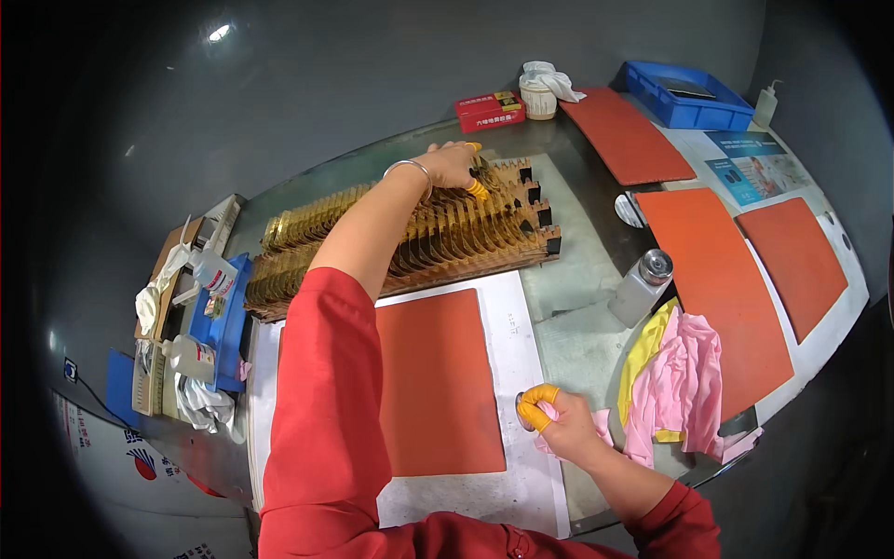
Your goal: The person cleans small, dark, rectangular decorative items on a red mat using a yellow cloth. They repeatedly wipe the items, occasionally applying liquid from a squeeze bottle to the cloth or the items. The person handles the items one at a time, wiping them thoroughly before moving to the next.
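My left hand (451, 168), with yellow covers on its fingertips, reaches over the far right part of a long slotted rack (549, 244). Thumb and finger span one of the thin, round amber discs standing there in rows; the contact is partly hidden. Over the right edge of the white paper, my right hand (566, 427) is closed, its yellow-covered fingers pinching a small round disc (521, 410) seen nearly edge-on. Pink cloth (602, 424) shows beneath that hand. An orange-red mat (442, 382) lies on the paper (521, 326), partly behind my left sleeve.
Right of the paper stand a clear pump bottle (643, 287) and a heap of pink cloth (684, 373) over yellow cloth. More orange mats (717, 289) lie at right. A blue tray (233, 326) holds bottles at left. At the back are a red box (490, 112) and a blue bin (687, 98).
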### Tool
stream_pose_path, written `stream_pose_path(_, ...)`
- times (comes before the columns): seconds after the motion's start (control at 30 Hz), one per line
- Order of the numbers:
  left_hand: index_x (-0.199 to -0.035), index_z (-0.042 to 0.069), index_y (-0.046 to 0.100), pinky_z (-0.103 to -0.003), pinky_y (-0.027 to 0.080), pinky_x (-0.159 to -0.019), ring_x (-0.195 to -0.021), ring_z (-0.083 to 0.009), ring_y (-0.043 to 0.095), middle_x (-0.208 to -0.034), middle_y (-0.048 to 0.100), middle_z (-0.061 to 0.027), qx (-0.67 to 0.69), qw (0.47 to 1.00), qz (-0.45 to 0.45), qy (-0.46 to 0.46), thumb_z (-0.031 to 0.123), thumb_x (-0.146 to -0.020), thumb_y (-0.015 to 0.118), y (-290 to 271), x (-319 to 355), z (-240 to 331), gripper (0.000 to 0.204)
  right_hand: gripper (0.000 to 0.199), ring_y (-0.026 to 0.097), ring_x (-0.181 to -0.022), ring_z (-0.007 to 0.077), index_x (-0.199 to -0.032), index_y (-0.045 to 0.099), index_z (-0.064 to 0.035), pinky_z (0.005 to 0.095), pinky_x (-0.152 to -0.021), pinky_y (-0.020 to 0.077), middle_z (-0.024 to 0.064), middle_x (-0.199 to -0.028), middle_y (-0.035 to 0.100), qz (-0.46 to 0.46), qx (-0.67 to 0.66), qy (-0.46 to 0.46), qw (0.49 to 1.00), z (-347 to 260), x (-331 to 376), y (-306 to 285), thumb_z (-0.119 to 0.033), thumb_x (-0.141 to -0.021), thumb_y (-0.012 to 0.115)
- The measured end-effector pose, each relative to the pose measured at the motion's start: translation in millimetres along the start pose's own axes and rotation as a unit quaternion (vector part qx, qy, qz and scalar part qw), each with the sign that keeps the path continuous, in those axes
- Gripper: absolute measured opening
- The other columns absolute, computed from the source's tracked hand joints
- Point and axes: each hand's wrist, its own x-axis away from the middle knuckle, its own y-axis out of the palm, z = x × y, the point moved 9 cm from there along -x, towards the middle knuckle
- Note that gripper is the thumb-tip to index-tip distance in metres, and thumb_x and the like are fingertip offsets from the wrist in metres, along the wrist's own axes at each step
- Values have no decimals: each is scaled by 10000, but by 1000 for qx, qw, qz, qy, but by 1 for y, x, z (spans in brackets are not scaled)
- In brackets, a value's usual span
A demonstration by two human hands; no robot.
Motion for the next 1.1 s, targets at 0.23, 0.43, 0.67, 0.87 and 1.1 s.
stream_pose_path(0.23, -1373, 7, 328, -387, 303, -1066, -1291, -337, 334, -1402, 310, -203, 142, 988, 30, 50, 398, -698, 746, 4, -20, 14, 886, 62, 509, -660, 79, -890, 580, 8, 240, -607, 433, 20, -722, 579, -1, -17, -10, 1000, 0, 0, -3, -54, -883, 572)
stream_pose_path(0.43, -1355, 19, 361, -365, 312, -1055, -1258, -321, 363, -1295, 368, -176, 174, 973, 149, 42, 310, -670, 757, -54, 38, 4, 843, 84, 488, -648, 67, -880, 584, -8, 225, -578, 413, 13, -711, 567, -10, -1, 19, 1000, 5, -3, 2, -91, -879, 588)
stream_pose_path(0.67, -1318, 24, 389, -351, 403, -964, -1153, -308, 445, -1269, 355, -161, 148, 969, 158, 123, 170, -654, 734, -56, 227, 53, 762, 54, 480, -614, 70, -897, 586, -37, 217, -508, 388, 8, -685, 534, 62, -16, 6, 998, 1, -2, -21, -76, -861, 599)
stream_pose_path(0.87, -1152, -113, 472, -361, 461, -819, -942, -316, 523, -1056, 484, -201, -43, 977, -187, 96, 126, -606, 698, 90, 337, 96, 637, 56, 443, -582, 60, -872, 589, -29, 205, -521, 354, -10, -660, 517, 45, 13, -13, 999, -9, 2, -4, -86, -867, 589)
stream_pose_path(1.1, -1146, -57, 484, -361, 458, -784, -974, -290, 533, -1073, 488, -167, -103, 974, -157, 128, 210, -608, 719, 107, 326, 98, 645, 86, 448, -571, 44, -866, 598, -18, 188, -518, 347, -19, -653, 523, 71, 70, -37, 994, -11, 2, -18, -103, -870, 599)
